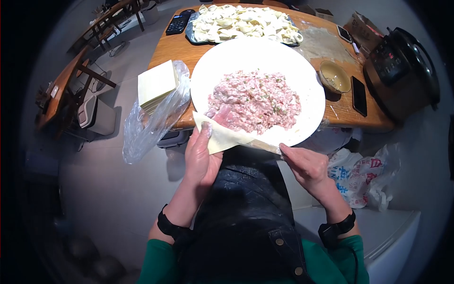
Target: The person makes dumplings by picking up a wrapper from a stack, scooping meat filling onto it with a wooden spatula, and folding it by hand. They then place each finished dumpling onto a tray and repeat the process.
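My left hand (199,149) holds a pale square wonton wrapper (223,138), thumb on top and fingers beneath, at the near rim of a large white bowl (208,61). In my right hand (306,163) is a thin flat stick (264,146), pinched at its end, its other end reaching onto the wrapper. Pink minced meat filling (257,102) flecked with green is heaped in the bowl, just beyond both hands. Left of the bowl, a stack of square wrappers (157,84) sits in a clear plastic bag (152,135) that hangs over the table edge.
Folded wontons (241,22) cover a tray at the table's back. A black phone (359,96), a small brown bowl (335,76) and a black cooker (402,71) stand right. A calculator-like device (178,23) lies back left. Plastic bags (362,175) rest below, at right.
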